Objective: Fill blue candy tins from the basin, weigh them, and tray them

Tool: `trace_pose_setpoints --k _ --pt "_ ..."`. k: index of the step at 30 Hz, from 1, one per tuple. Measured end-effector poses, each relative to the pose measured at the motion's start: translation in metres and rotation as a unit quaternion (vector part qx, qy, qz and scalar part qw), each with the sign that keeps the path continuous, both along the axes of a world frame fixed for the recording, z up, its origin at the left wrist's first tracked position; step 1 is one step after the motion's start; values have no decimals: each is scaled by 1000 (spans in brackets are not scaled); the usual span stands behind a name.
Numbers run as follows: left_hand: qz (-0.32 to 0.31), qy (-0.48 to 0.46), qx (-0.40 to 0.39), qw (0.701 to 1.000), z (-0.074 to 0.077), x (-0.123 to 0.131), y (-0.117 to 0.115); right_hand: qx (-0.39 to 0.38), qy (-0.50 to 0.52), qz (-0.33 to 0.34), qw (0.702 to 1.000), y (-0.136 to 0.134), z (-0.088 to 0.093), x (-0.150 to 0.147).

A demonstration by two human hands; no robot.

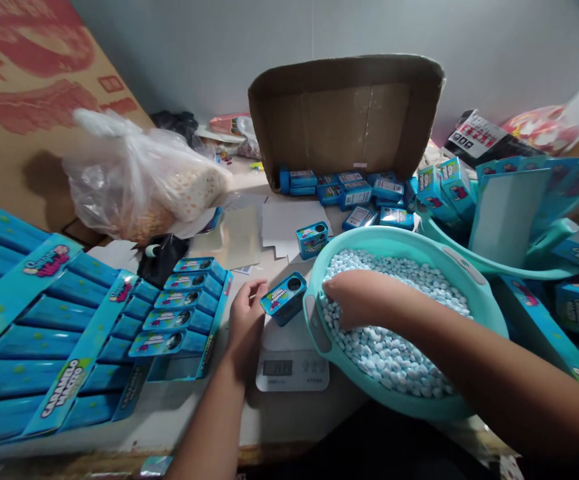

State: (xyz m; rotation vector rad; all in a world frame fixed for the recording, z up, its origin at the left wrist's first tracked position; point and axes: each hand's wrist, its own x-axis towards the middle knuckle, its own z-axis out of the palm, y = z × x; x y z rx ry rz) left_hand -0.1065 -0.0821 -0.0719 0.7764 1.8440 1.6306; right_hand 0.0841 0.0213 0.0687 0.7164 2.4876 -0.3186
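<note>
1. The right hand (347,300) reaches into the basin (492,327), a smooth, oval tub of turquoise plastic; its fingers are sunk in the contents, so I cannot tell whether they are closed.
2. Around it lie pale-blue pieces (389,360), small, rounded and pebbly.
3. Left of the basin, the left hand (246,317) has curled fingers at the edge of a glossy box (283,303) with a dark round opening; I cannot tell whether they grip it.
4. That tilted box is above a flat, white scale (292,381), just left of the basin.
5. Beyond the basin's left rim stands a similar box (312,241).
6. Farther left, a shiny card tray (172,369) holds slim boxes (183,299).
7. Behind the basin gapes a brown, creased carton (342,127).
</note>
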Motion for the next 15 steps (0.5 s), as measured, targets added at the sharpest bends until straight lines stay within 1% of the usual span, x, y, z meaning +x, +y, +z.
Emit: trace_pose_setpoints --k 3,7,11,15 --pt "13 -5 5 1000 1 0 2 2 -2 0 1000 6 -1 1" --pt "28 -19 3 999 -2 -1 5 1 -1 -2 1000 12 1 3" --pt "37 -24 2 999 -7 -4 6 9 58 -23 998 18 5 10" --pt "46 -18 -5 999 -7 -4 6 18 96 -38 995 22 6 15"
